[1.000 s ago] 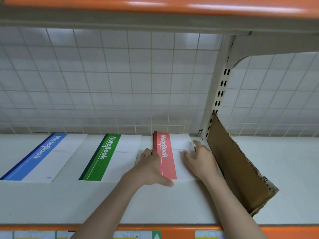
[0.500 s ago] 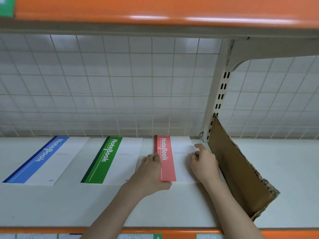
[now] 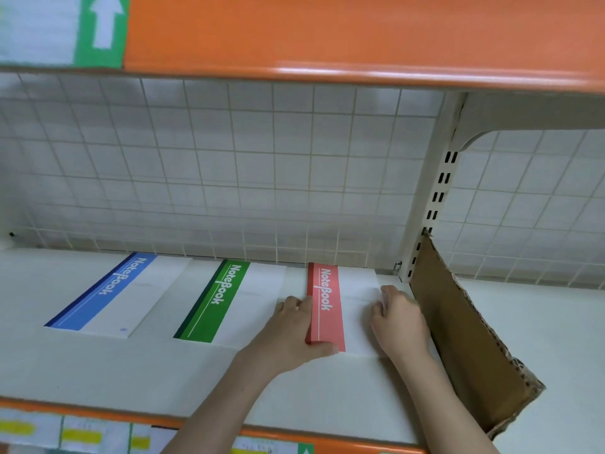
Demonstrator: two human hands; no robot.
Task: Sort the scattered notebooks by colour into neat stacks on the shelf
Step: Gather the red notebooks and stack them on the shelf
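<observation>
Three notebook stacks lie side by side on the white shelf (image 3: 98, 365): a blue one (image 3: 108, 294) at the left, a green one (image 3: 226, 301) in the middle and a red one (image 3: 327, 309) at the right. My left hand (image 3: 291, 332) presses flat against the red stack's left edge, thumb along its front corner. My right hand (image 3: 397, 319) rests on the stack's white right part with fingers bent down over it. Both hands hide part of the red stack.
A brown cardboard divider (image 3: 468, 342) stands just right of the red stack, leaning against the slotted upright (image 3: 432, 204). A wire grid backs the shelf. An orange shelf edge (image 3: 327, 37) hangs overhead, and price labels (image 3: 82, 435) run along the front rail.
Both hands have stayed on the red stack, shifting only slightly as they square it. The camera has tilted up a little, showing more of the upper shelf.
</observation>
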